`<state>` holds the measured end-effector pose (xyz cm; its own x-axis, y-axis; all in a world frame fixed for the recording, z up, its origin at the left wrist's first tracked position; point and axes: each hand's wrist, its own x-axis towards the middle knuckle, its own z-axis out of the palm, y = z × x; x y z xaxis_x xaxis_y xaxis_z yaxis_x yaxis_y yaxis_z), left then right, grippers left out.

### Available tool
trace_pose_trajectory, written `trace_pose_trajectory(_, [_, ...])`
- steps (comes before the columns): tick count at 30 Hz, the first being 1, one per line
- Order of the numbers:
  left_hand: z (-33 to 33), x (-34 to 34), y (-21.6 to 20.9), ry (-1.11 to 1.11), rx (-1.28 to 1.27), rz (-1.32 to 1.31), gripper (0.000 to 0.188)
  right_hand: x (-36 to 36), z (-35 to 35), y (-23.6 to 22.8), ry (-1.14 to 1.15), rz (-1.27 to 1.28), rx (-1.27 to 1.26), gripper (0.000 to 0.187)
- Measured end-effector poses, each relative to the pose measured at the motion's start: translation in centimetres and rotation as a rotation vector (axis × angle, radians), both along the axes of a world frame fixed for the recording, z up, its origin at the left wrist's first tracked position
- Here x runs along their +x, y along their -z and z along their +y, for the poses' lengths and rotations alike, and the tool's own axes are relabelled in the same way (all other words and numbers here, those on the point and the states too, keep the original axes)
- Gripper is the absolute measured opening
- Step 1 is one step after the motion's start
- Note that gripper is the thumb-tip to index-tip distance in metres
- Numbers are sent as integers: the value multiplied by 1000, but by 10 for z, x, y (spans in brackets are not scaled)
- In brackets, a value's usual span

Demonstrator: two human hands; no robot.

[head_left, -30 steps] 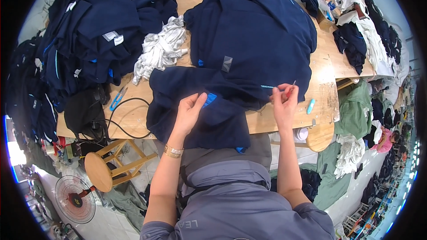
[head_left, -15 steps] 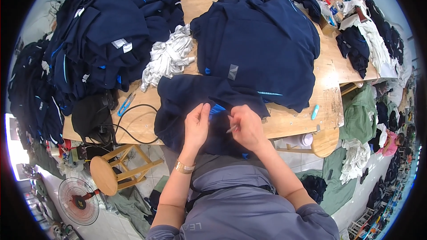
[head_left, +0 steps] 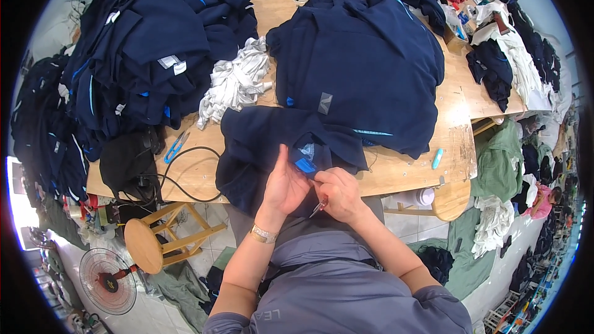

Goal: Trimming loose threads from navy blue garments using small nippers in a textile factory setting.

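Note:
A navy garment (head_left: pixel 253 142) lies partly bunched at the table's front edge, a bright blue tab (head_left: pixel 305 165) showing in its opening. My left hand (head_left: pixel 286 185) is turned palm up beside the tab, thumb raised, its fingers curled at the fabric and partly hidden. Close by on the right, my right hand (head_left: pixel 338 195) pinches the garment's edge near the tab. Small metal thread snips (head_left: pixel 318 207) are tucked in that same hand, blades pointing down toward me.
A navy garment stack (head_left: pixel 365 68) lies just beyond, and a bigger pile (head_left: pixel 154 31) is at left. Between them sits a heap of white strips (head_left: pixel 235 80). Blue snips (head_left: pixel 176 146), a cable (head_left: pixel 185 198) and a turquoise cutter (head_left: pixel 437 158) lie nearby. A stool (head_left: pixel 145 244) stands left.
Both hands have shifted slightly toward me, and my left palm has turned upward. The garment's opening is spread wider, showing more of the blue tab. The snips' blades now point downward.

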<state>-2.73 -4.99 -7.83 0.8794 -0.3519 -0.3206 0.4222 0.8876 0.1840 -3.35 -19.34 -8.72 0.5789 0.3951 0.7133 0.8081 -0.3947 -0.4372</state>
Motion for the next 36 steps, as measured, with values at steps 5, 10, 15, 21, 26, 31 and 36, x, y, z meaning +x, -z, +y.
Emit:
trace_pose_trajectory(5, [-3,-4,-6,-82,389,-189,22,-6,0,-3,20,219,124,29])
trace_pose_trajectory(10, [-4,-7,-16,-88,519,-241,31,-6,-9,-15,21,835,554,18])
trace_pose_trajectory(15, [-8,-6,-22,-99,590,-268,34,1,-17,-40,134,916,318,25])
trace_pose_trajectory(21, [-13,-7,-23,-154,632,-269,34,-3,-19,-46,197,837,142,29])
trace_pose_trajectory(26, [-18,-7,-27,-206,677,-307,40,-3,-20,-49,212,769,53,32])
trace_pose_trajectory(31, [-23,-9,-31,-213,793,-356,45,-2,-21,-47,235,742,45,33])
trace_pose_trajectory(36, [-24,-12,-27,-248,905,-439,48,-1,-22,-53,248,721,10,34])
